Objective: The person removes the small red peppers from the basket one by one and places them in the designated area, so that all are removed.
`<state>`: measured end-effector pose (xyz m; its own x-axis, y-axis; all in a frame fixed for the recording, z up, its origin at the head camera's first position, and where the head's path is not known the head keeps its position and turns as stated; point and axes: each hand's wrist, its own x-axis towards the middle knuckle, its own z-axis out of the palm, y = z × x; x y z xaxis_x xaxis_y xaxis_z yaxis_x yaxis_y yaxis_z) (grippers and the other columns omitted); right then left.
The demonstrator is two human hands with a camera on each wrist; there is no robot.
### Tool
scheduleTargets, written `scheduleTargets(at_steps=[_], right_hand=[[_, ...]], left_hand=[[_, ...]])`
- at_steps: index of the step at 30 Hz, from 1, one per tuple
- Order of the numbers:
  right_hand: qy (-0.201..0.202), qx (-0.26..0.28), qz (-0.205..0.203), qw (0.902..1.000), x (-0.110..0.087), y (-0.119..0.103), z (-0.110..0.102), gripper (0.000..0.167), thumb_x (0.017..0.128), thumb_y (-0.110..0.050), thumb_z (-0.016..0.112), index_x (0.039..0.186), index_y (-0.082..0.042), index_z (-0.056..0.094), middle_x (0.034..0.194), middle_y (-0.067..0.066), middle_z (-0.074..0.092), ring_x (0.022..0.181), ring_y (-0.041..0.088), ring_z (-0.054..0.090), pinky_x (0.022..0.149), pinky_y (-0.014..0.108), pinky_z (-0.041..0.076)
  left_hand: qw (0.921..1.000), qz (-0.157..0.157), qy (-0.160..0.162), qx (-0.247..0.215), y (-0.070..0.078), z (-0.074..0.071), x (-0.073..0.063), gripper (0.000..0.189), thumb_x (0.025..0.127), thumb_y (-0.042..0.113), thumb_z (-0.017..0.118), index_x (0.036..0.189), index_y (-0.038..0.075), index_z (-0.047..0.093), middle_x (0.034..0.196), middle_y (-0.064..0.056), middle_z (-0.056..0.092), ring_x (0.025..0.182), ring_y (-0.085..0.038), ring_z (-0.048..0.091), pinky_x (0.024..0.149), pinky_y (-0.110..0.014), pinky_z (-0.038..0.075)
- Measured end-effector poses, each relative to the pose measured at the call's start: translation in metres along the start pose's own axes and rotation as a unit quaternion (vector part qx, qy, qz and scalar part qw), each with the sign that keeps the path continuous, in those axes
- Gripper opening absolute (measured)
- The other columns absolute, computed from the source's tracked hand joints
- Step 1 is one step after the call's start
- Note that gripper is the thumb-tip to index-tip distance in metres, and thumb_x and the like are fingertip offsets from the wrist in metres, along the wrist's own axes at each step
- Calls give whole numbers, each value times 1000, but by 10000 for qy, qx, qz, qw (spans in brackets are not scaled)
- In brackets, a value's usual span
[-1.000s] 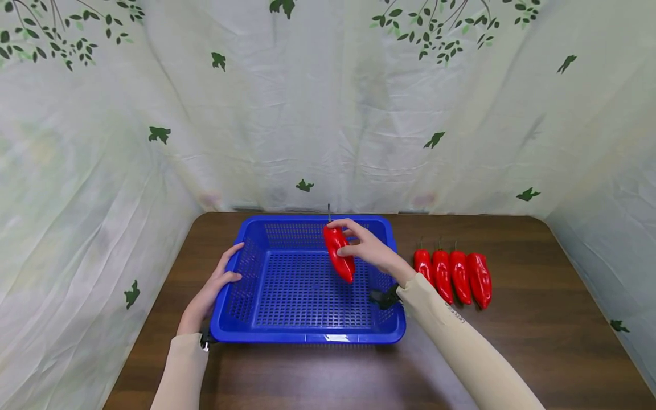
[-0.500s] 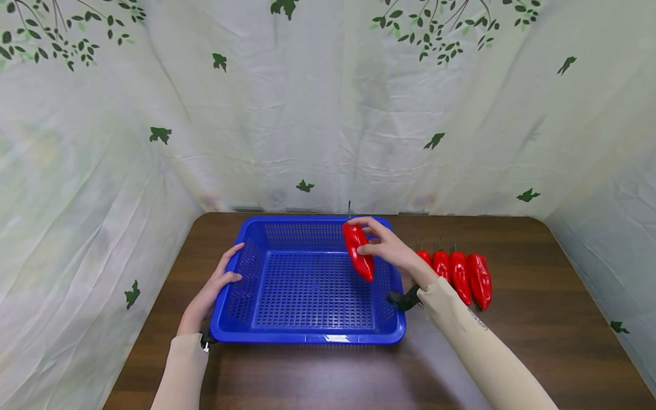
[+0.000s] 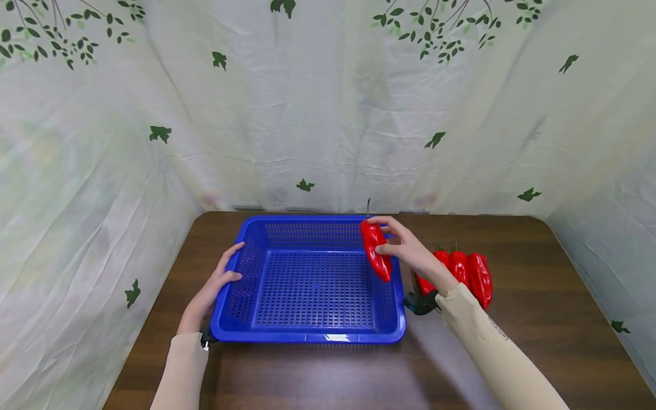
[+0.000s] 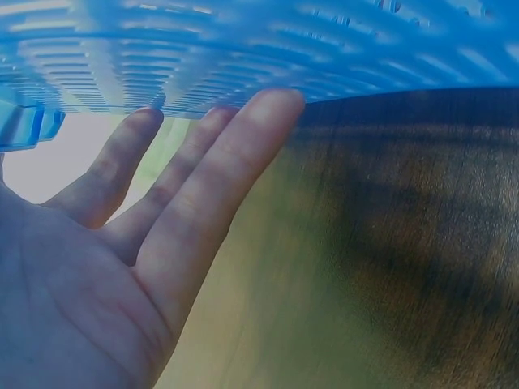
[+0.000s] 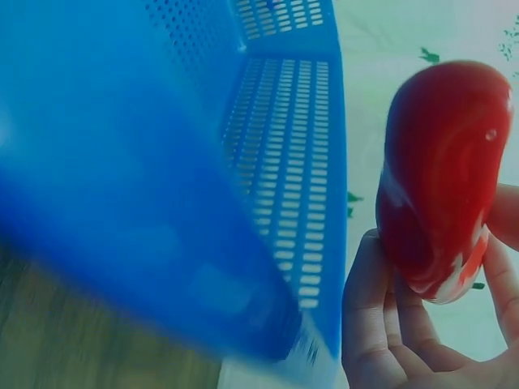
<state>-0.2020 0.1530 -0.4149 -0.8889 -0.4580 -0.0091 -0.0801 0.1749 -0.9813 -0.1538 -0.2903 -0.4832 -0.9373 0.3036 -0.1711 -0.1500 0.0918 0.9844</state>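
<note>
My right hand (image 3: 405,246) holds a glossy red pepper (image 3: 376,250) by its side, thumb and fingers round it, stem upward. Pepper and hand overlap the right rim of the blue slotted plastic basket (image 3: 307,336) in the head view. Seen by the right wrist camera, the held pepper (image 5: 444,170) is raised beside the basket wall (image 5: 296,154). My left hand (image 3: 212,287) holds the basket's left rim, its thumb over the edge. Below the rim, long fingers (image 4: 215,190) of that hand lie against the outer wall (image 4: 243,49) in the left wrist view.
More red peppers (image 3: 480,280) lie in a row on the brown wooden table (image 3: 553,319), right of the basket, partly hidden by my right arm. A pale curtain (image 3: 328,114) with leaf prints rises behind the table and along both sides.
My right hand has moved steadily right with the red pepper, from above the basket's inside to over its right rim. My left hand and the basket have stayed put.
</note>
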Motion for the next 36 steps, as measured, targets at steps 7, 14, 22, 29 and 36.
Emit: scheduleTargets(at_steps=[7,14,22,29,36], right_hand=[[197,74,150,9997,-11,5,-16,52,90,-5,58,138,-15,44,131,17,45,116,36,46,84,48,48],[381,40,162,9991,-22,12,-30,49,93,-11,57,139,-14,42,131,19,46,118,37,45,86,51,47],[566,-156,140,9982,-37,21,-47,48,94,-13,56,140,-15,42,133,19,45,120,37,43,85,43,47],[841,-288,279,9957,-50,32,-62,48,94,-16,57,140,-18,42,135,17,44,122,35,39,86,43,45],[1006,-262,357,9939,-63,43,-76,50,94,-14,57,141,-16,39,135,20,42,118,34,42,85,47,47]], left_hand=[[10000,8,19,75,0,0,0,67,95,13,40,152,35,10,153,-15,1,127,-49,23,85,-50,41],[9999,15,11,103,0,-1,1,67,95,13,39,152,35,10,153,-15,1,128,-48,21,85,-51,40],[10000,9,-26,26,0,-1,0,67,95,12,39,152,35,10,153,-15,1,127,-48,22,85,-49,40],[10000,54,-51,7,-1,-1,0,67,95,12,38,152,36,11,153,-15,2,127,-48,22,85,-49,40],[10000,33,-33,19,-2,-2,0,66,95,12,38,151,37,12,153,-15,2,127,-47,23,85,-49,41]])
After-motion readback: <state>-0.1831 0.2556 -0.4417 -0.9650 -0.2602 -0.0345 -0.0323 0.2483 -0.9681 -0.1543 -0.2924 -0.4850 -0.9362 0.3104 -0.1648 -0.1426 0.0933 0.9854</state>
